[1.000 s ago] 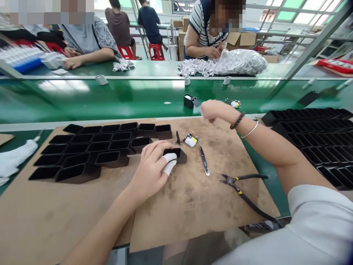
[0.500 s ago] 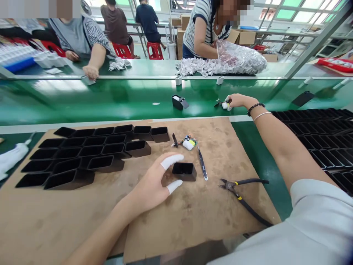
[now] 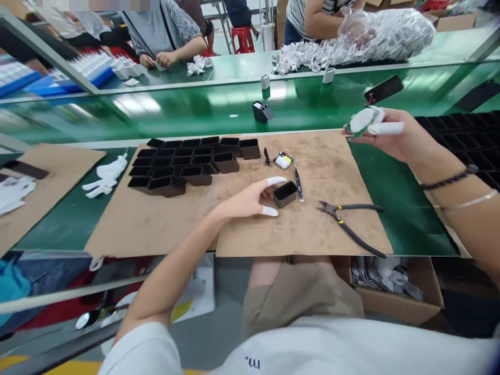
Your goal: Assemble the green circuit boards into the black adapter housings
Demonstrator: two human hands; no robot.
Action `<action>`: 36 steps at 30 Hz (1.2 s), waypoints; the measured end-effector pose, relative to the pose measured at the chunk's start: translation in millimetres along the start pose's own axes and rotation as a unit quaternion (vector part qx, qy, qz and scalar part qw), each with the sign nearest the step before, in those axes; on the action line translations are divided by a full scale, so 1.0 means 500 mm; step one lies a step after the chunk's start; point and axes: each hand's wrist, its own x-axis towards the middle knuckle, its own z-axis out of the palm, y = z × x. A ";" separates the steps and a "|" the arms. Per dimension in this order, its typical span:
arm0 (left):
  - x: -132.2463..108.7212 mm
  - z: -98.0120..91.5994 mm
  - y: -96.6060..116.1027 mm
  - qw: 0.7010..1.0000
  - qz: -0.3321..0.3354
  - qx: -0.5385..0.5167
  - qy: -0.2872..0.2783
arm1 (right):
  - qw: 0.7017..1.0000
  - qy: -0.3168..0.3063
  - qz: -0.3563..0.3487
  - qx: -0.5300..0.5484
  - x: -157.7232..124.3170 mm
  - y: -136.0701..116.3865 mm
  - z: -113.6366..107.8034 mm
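Observation:
My right hand [image 3: 394, 133] is raised above the right edge of the cardboard, gripping a circuit board [image 3: 361, 121] with a white pad on it. A black end cap [image 3: 385, 89] hangs by red wires beyond the board. On the cardboard, my left hand [image 3: 250, 199] lies beside a small open-topped black case [image 3: 285, 195]. Its white-covered thumb and finger are spread to either side of the case; firm contact is not clear. Another wired circuit board [image 3: 284, 160] and tweezers [image 3: 299, 185] lie close by.
Several black cases [image 3: 167, 185] stand in rows at left. Cutting pliers [image 3: 339, 216] lie open at right. More black cases [image 3: 464, 140] fill the far right. Across the green belt [image 3: 187, 112], co-workers sit or stand near a plastic bag of white parts [image 3: 390, 34].
My right hand has lifted the circuit board off the green belt and brought it closer. My left hand stays around the black case. The view has tilted down, showing my lap.

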 end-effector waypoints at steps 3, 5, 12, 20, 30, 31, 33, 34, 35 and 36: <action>-0.022 0.034 0.022 0.999 -0.008 0.031 0.001 | 0.999 0.030 0.007 0.019 -0.114 -0.021 0.016; -0.029 0.047 0.032 0.998 0.000 0.069 0.014 | 0.998 0.058 0.020 0.010 -0.172 -0.024 0.022; 0.027 0.039 0.029 0.995 0.068 0.047 0.057 | 0.988 0.102 0.053 0.099 -0.295 0.022 0.060; 0.073 -0.012 0.012 0.980 0.077 -0.163 -0.085 | 0.964 0.139 0.088 0.209 -0.381 0.086 0.140; 0.004 0.236 0.031 0.920 -0.043 -0.063 0.384 | 0.987 0.122 -0.027 0.099 -0.332 0.124 0.245; 0.015 0.248 0.034 0.917 -0.020 -0.092 0.388 | 0.988 0.120 -0.031 0.090 -0.326 0.119 0.256; 0.026 0.253 0.048 0.920 0.046 -0.125 0.367 | 0.988 0.129 -0.045 0.068 -0.320 0.102 0.270; 0.021 0.248 0.060 0.925 0.078 -0.130 0.347 | 0.988 0.136 -0.054 0.053 -0.321 0.091 0.272; 0.011 0.241 0.074 0.930 0.102 -0.130 0.328 | 0.987 0.141 -0.065 0.036 -0.325 0.079 0.271; -0.004 0.233 0.090 0.934 0.117 -0.130 0.312 | 0.987 0.142 -0.079 0.020 -0.331 0.067 0.267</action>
